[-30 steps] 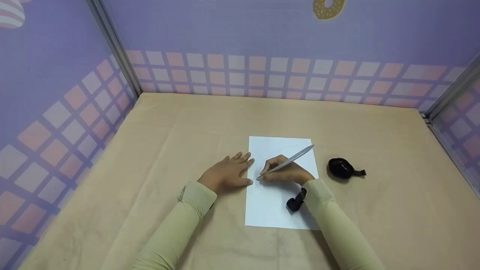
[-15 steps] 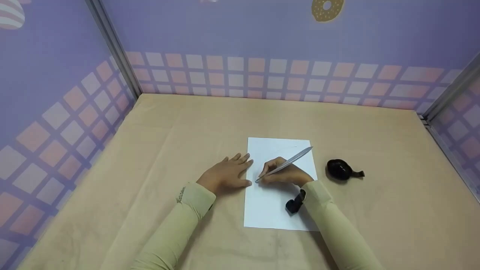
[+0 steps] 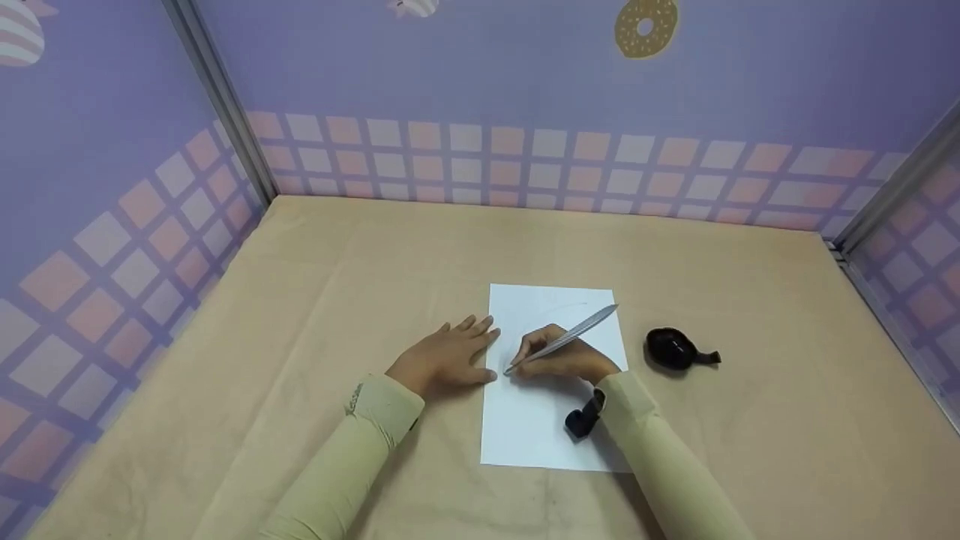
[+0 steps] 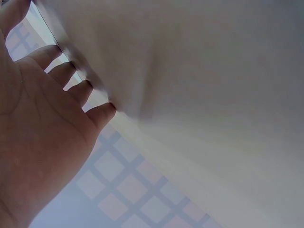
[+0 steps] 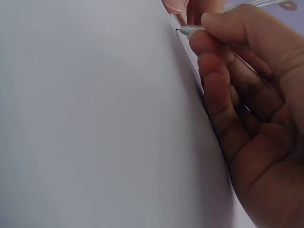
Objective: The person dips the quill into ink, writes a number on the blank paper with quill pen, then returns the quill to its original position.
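Note:
A white sheet of paper [image 3: 540,442] lies on the cloth-covered table. Over its middle, my right hand [image 3: 562,360] pinches a silver-grey pen [image 3: 577,330] between thumb and fingers, its tip down at the paper's left part. In the right wrist view the pen's point [image 5: 183,30] sits at the paper surface, and the other fingers are curled under. My left hand [image 3: 446,356] rests with spread fingers at the paper's left edge, thumb and fingertips touching it. The left wrist view shows its palm and straight fingertips pressed on the surface. A faint thin line [image 3: 574,305] shows near the paper's top.
A glossy black object with a short handle-like tail [image 3: 671,350] lies right of the paper. A black wrist-worn device [image 3: 581,421] hangs below the right cuff. Beige cloth [image 3: 375,262] covers the table, with patterned purple walls [image 3: 480,67] behind and at the sides.
The pen tip has moved slightly down the paper's left side with my right hand. The whole scene has shifted a little down and left as the head view tilts. My left hand stays put.

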`<act>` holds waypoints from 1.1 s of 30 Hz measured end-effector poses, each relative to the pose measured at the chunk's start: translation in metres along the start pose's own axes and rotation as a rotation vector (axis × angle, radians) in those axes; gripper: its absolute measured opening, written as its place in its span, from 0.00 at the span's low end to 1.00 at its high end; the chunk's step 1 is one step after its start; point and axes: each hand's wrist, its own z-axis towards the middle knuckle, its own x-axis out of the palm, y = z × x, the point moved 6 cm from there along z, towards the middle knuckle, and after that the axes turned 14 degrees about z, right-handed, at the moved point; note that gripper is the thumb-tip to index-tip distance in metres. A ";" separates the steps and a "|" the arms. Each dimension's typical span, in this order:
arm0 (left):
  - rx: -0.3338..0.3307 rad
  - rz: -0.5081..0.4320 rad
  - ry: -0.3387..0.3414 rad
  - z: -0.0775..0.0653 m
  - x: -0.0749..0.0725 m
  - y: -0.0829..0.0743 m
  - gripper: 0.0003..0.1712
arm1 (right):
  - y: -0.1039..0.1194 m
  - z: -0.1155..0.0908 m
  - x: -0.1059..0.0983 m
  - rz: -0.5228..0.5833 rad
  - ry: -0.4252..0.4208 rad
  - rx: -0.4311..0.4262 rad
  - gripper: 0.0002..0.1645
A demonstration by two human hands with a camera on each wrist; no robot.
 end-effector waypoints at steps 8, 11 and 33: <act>0.013 0.003 -0.008 -0.003 -0.003 -0.001 0.45 | -0.001 0.001 0.000 0.025 0.006 0.005 0.09; 0.011 0.001 -0.006 -0.003 -0.004 -0.001 0.45 | 0.000 0.001 0.000 0.013 -0.001 0.014 0.09; 0.009 -0.022 -0.010 -0.004 -0.003 -0.003 0.44 | 0.000 -0.001 0.002 -0.021 0.012 0.001 0.09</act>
